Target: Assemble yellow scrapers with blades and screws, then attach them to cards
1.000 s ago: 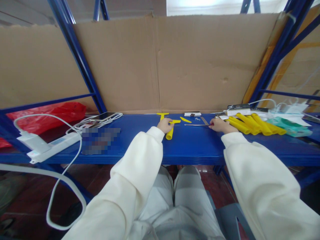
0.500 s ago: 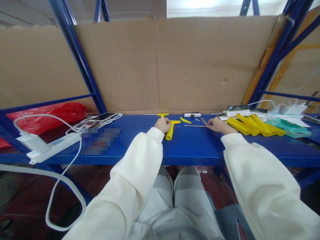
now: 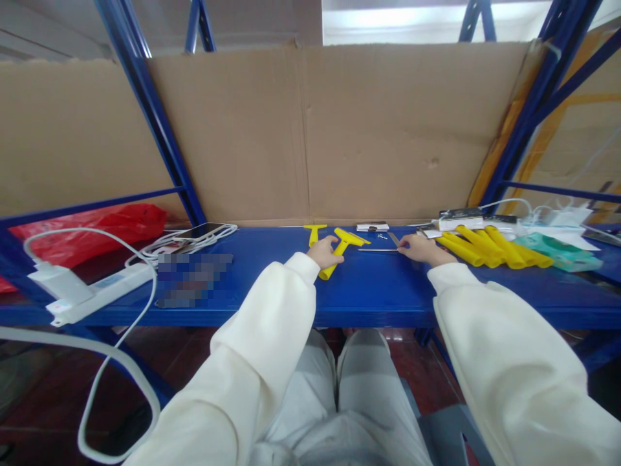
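Observation:
My left hand (image 3: 324, 252) is closed around the handle of a yellow T-shaped scraper (image 3: 345, 239), tilted with its crosspiece toward the back right. Just behind that hand lies a second yellow T-shaped piece (image 3: 315, 228). My right hand (image 3: 412, 247) has its fingers pinched at the right end of a thin metal rod (image 3: 376, 250) and the near end of a narrow flat strip (image 3: 393, 239). Which of the two it grips, if either, I cannot tell. Several tiny white bits (image 3: 382, 237) lie behind the rod.
Several yellow tubes (image 3: 490, 249) lie right of my right hand, beside a green plastic bag (image 3: 557, 252). At the back is a small white-and-black box (image 3: 372, 227). A power strip (image 3: 104, 288) and cables occupy the left of the blue table (image 3: 272, 304); cardboard (image 3: 233, 129) stands behind.
My left hand has taken hold of the nearer yellow scraper, which is now tilted with its crosspiece over the spot where the curved yellow piece lay. My right hand has shifted slightly left.

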The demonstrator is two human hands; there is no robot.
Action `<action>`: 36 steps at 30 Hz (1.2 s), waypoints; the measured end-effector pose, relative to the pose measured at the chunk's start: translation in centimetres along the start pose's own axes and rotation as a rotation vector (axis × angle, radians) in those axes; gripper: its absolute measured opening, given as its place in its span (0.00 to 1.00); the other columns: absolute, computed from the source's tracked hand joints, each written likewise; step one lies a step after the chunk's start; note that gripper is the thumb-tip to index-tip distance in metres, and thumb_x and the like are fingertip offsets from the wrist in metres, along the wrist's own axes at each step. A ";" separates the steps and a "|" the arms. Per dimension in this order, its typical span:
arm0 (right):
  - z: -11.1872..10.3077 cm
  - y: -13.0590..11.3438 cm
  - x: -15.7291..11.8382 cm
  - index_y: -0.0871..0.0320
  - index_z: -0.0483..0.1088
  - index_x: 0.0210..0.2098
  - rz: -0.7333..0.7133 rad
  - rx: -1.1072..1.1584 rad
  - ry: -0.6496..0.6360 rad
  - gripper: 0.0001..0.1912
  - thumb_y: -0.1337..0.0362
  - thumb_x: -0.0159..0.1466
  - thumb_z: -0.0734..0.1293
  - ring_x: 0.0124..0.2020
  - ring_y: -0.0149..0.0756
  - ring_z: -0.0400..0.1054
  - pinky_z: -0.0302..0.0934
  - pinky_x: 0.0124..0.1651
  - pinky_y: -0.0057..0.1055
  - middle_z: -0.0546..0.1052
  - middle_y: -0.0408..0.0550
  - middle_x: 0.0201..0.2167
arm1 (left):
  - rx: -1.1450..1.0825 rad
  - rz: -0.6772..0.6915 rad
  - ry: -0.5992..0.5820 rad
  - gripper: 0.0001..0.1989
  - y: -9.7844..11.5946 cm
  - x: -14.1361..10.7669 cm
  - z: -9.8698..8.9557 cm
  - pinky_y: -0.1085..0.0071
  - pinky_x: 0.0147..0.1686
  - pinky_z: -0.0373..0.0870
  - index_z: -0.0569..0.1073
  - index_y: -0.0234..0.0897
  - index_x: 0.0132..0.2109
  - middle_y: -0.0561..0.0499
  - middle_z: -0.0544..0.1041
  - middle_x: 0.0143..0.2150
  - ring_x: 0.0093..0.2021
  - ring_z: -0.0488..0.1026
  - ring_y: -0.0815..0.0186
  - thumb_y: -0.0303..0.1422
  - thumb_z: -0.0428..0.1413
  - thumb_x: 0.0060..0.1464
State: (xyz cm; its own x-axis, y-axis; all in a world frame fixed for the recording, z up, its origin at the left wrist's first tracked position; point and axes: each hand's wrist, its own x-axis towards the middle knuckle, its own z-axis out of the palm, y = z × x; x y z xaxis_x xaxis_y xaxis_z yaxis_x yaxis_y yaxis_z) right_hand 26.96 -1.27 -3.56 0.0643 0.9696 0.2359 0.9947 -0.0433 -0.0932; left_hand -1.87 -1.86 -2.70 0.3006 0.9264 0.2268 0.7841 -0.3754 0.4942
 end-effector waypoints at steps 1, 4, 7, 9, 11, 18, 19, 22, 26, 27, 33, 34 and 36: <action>0.0 -0.1 -0.1 0.53 0.77 0.41 -0.001 0.013 0.000 0.12 0.61 0.61 0.64 0.47 0.50 0.73 0.63 0.51 0.49 0.80 0.53 0.44 | -0.016 0.024 0.004 0.31 0.0 0.0 0.0 0.68 0.45 0.71 0.70 0.32 0.57 0.49 0.77 0.39 0.42 0.76 0.60 0.31 0.63 0.43; 0.0 -0.5 -0.2 0.55 0.77 0.41 -0.048 0.120 0.019 0.13 0.61 0.62 0.63 0.47 0.49 0.73 0.63 0.51 0.47 0.80 0.54 0.45 | -0.063 0.085 0.008 0.30 0.0 0.0 0.2 0.68 0.43 0.71 0.71 0.36 0.56 0.51 0.75 0.38 0.38 0.75 0.63 0.30 0.63 0.43; 0.3 -1.3 0.0 0.58 0.77 0.39 -0.179 0.351 0.068 0.15 0.58 0.64 0.62 0.45 0.46 0.73 0.64 0.50 0.41 0.80 0.55 0.43 | -0.102 0.128 0.004 0.29 -0.1 0.1 0.4 0.68 0.41 0.71 0.71 0.38 0.55 0.52 0.74 0.39 0.36 0.74 0.66 0.30 0.62 0.43; 0.6 -2.1 0.2 0.59 0.76 0.37 -0.260 0.534 0.093 0.18 0.54 0.65 0.60 0.43 0.45 0.73 0.65 0.48 0.39 0.80 0.53 0.40 | -0.121 0.165 0.002 0.28 -0.1 0.1 0.5 0.69 0.41 0.71 0.72 0.38 0.55 0.52 0.74 0.40 0.35 0.73 0.66 0.29 0.62 0.43; 0.8 -2.8 0.3 0.59 0.75 0.33 -0.279 0.685 0.107 0.21 0.49 0.64 0.59 0.41 0.44 0.72 0.65 0.46 0.38 0.80 0.51 0.37 | -0.134 0.209 0.001 0.28 0.1 0.0 0.6 0.69 0.41 0.71 0.72 0.37 0.54 0.51 0.73 0.41 0.36 0.72 0.67 0.28 0.61 0.43; 0.9 -3.9 -0.4 0.57 0.69 0.25 -0.264 0.941 0.076 0.24 0.41 0.52 0.66 0.33 0.39 0.68 0.63 0.41 0.36 0.75 0.46 0.27 | -0.042 0.327 0.014 0.27 0.2 0.0 0.8 0.63 0.52 0.69 0.71 0.32 0.55 0.45 0.74 0.50 0.48 0.72 0.60 0.23 0.59 0.45; 0.8 -4.1 -0.6 0.57 0.69 0.25 -0.280 0.954 0.066 0.24 0.40 0.51 0.67 0.33 0.38 0.68 0.63 0.40 0.36 0.75 0.46 0.27 | -0.022 0.342 0.024 0.27 0.1 0.0 0.8 0.63 0.56 0.66 0.70 0.32 0.56 0.43 0.74 0.52 0.52 0.71 0.58 0.22 0.58 0.46; 0.7 -4.7 -0.9 0.57 0.68 0.24 -0.321 0.943 0.051 0.26 0.38 0.50 0.66 0.31 0.38 0.67 0.62 0.40 0.36 0.74 0.46 0.26 | 0.036 0.361 0.041 0.28 0.0 -0.1 0.9 0.63 0.62 0.60 0.67 0.33 0.60 0.41 0.70 0.60 0.61 0.66 0.56 0.20 0.53 0.49; 0.5 -5.3 -0.9 0.56 0.67 0.24 -0.340 0.926 0.075 0.26 0.38 0.50 0.66 0.30 0.37 0.66 0.62 0.39 0.37 0.73 0.45 0.25 | 0.095 0.369 0.060 0.33 0.5 -0.7 0.8 0.62 0.60 0.63 0.58 0.38 0.67 0.43 0.66 0.65 0.61 0.67 0.57 0.20 0.49 0.54; 0.5 -5.4 -0.9 0.56 0.67 0.24 -0.346 0.928 0.075 0.25 0.38 0.50 0.66 0.29 0.37 0.66 0.62 0.39 0.37 0.73 0.45 0.25 | 0.117 0.374 0.065 0.34 0.7 -0.9 0.8 0.62 0.59 0.64 0.55 0.39 0.68 0.43 0.66 0.64 0.59 0.68 0.57 0.20 0.49 0.55; 0.4 -6.0 -0.7 0.56 0.68 0.22 -0.360 0.976 0.076 0.24 0.40 0.49 0.68 0.30 0.38 0.67 0.63 0.40 0.38 0.74 0.45 0.24 | 0.455 0.410 0.053 0.34 1.3 -0.9 0.9 0.66 0.47 0.71 0.52 0.54 0.70 0.46 0.70 0.52 0.47 0.74 0.61 0.22 0.43 0.62; 0.5 -6.0 -0.7 0.56 0.69 0.22 -0.348 0.995 0.074 0.24 0.40 0.49 0.69 0.30 0.37 0.67 0.63 0.40 0.38 0.74 0.45 0.24 | 0.507 0.416 0.054 0.34 1.3 -0.9 1.0 0.66 0.46 0.71 0.51 0.56 0.70 0.46 0.70 0.52 0.46 0.74 0.62 0.22 0.43 0.61; 0.5 -6.2 -0.8 0.56 0.70 0.22 -0.319 1.060 0.052 0.22 0.42 0.47 0.71 0.30 0.37 0.67 0.63 0.41 0.37 0.74 0.44 0.24 | 0.577 0.419 0.056 0.35 1.3 -0.7 1.1 0.66 0.45 0.71 0.50 0.57 0.70 0.46 0.69 0.52 0.46 0.74 0.62 0.22 0.44 0.61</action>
State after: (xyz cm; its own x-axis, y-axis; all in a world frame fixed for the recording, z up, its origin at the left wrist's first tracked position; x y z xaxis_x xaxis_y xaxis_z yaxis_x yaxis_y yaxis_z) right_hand 20.73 -1.63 -3.69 -0.1542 0.8873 0.4347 0.3952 0.4586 -0.7959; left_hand -0.52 -2.98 -3.13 0.6233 0.6991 0.3505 0.7757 -0.6096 -0.1636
